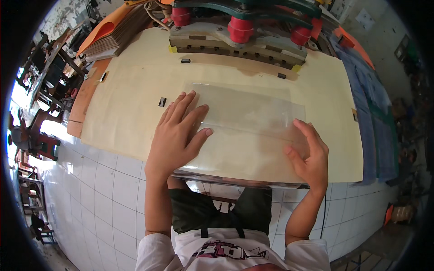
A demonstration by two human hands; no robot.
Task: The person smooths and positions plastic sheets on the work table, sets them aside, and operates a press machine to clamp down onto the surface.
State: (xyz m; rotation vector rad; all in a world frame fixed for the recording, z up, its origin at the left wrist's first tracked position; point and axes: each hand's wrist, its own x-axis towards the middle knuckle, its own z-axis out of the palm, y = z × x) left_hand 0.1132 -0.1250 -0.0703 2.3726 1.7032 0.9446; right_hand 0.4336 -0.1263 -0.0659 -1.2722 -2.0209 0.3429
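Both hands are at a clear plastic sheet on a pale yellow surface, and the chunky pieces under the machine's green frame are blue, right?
Not quite: the head view shows red chunky pieces under the green frame, not blue. The left hand and right hand are indeed at the clear plastic sheet on the pale yellow surface.

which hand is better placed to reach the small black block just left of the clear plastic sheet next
Left, likely: the left hand lies close to the small black block, while the right hand is at the right edge of the clear plastic sheet.
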